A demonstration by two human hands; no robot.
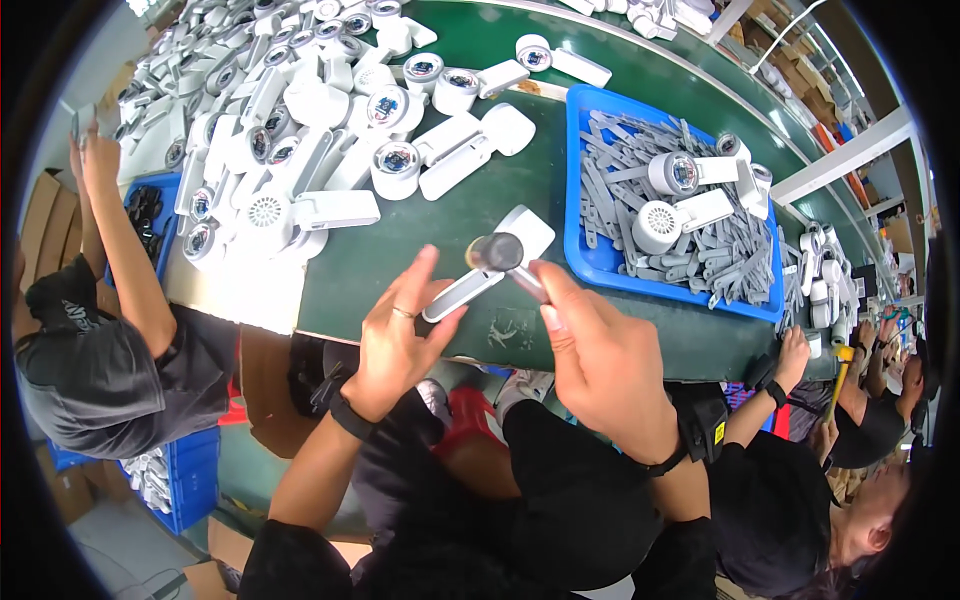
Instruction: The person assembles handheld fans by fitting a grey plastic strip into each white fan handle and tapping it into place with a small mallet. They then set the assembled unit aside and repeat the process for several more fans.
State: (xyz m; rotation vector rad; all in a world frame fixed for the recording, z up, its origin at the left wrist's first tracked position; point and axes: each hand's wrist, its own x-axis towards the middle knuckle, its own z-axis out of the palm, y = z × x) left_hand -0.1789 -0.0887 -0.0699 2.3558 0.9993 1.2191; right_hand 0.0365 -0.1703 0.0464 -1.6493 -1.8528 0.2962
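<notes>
My left hand (392, 338) steadies a white handheld fan body (528, 233) over the green bench, its thumb and fingers closed about the lower end of the handle. A grey strip (462, 294) runs along that handle. In my right hand (608, 352) is a small mallet, gripped by its thin handle. The mallet's dark round head (498, 252) is over the fan body and hides part of it; whether they touch I cannot tell.
Fan bodies (390, 165) are heaped at the left, some showing circuit boards. A blue tray (574, 200) of grey strips and several fan bodies stands right. Co-workers sit on both sides, one's arm (125, 235) at left, another's hand (793, 358) at right.
</notes>
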